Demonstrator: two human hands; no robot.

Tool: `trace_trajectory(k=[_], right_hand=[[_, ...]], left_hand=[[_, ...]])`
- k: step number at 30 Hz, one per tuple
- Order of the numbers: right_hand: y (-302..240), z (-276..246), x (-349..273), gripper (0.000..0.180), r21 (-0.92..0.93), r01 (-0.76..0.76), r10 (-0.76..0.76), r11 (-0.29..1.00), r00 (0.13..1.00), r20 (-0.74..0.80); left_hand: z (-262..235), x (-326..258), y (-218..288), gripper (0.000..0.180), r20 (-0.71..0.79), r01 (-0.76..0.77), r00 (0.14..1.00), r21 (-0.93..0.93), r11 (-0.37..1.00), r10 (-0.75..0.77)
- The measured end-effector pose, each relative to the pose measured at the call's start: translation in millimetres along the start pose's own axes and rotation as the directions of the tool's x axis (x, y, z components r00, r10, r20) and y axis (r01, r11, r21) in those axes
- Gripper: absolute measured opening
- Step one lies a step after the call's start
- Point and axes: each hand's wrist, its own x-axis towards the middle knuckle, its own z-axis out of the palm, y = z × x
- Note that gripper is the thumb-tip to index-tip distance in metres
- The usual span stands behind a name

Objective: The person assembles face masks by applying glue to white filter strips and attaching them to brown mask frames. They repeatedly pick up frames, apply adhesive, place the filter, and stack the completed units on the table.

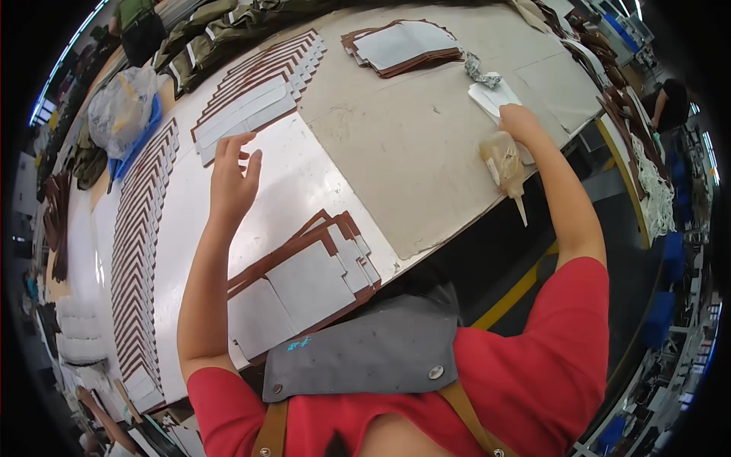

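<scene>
My left hand [234,175] is raised over the white part of the table, fingers loosely bent and apart, holding nothing. Over at the right edge of the table my right hand [518,120] is closed beside a white pad [491,97]; whatever its fingers hold is hidden. Just below that wrist, a cloudy plastic glue bottle [501,161] points its narrow nozzle past the table edge toward me. In front of my body lies a stack of white panels with brown edges [308,276]. Beyond my left hand, similar panels [247,114] form an overlapping row.
A longer overlapping row of panels [141,266] runs down the left. Another panel pile [407,47] sits at the back, near a crumpled grey wad [481,71]. A clear plastic bag [122,107] rests on a blue tray [141,145]. Dark green fabric pieces [205,49] line the far edge.
</scene>
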Motion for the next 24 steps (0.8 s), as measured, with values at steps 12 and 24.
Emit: trace_trajectory(k=[12,24], right_hand=[[-115,-102,-59,0.018,0.657,0.314,0.223,0.685,0.768,-0.6],[-250,-71,-116,0.013,0.967,0.223,0.02,-0.122,0.975,-0.222]], left_hand=[[41,-17,87,0.03,0.318,0.064,0.942,-0.48,0.875,0.106],[70,-23,111,0.049,0.485,0.456,0.863,-0.635,0.623,-0.138]])
